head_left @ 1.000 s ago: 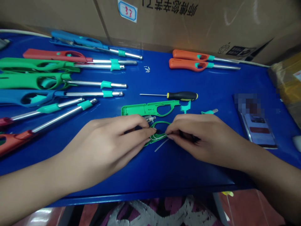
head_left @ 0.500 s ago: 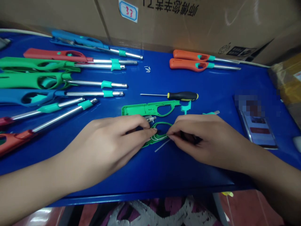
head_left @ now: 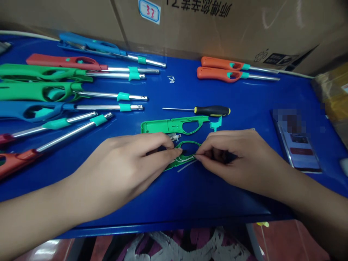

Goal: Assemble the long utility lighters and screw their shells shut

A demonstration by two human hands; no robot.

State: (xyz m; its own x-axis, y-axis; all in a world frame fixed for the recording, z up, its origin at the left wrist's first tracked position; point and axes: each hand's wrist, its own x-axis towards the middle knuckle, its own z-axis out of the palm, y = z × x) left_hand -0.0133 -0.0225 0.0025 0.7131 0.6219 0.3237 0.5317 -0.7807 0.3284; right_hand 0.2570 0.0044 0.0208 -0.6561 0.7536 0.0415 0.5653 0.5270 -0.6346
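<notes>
My left hand [head_left: 127, 165] and my right hand [head_left: 239, 159] meet over an open green lighter shell half [head_left: 187, 156] on the blue table [head_left: 174, 195]. Both pinch at its inner parts, a thin white tube [head_left: 186, 165] and wires, with fingers pressed together. Just behind lies the other green shell half [head_left: 171, 126] with a small metal valve piece [head_left: 174, 137] at its edge. A teal trigger piece [head_left: 216, 124] rests beside it.
A black-handled screwdriver [head_left: 201, 110] lies behind the shells. Several assembled long lighters [head_left: 70, 94] fill the left side, two orange ones [head_left: 231, 70] sit at the back right. Small screws [head_left: 170, 78], a phone [head_left: 297, 145] at right, cardboard boxes [head_left: 206, 25] behind.
Both hands stay on the green shell half; the right hand has shifted slightly left and now covers the small teal part that lay behind it.
</notes>
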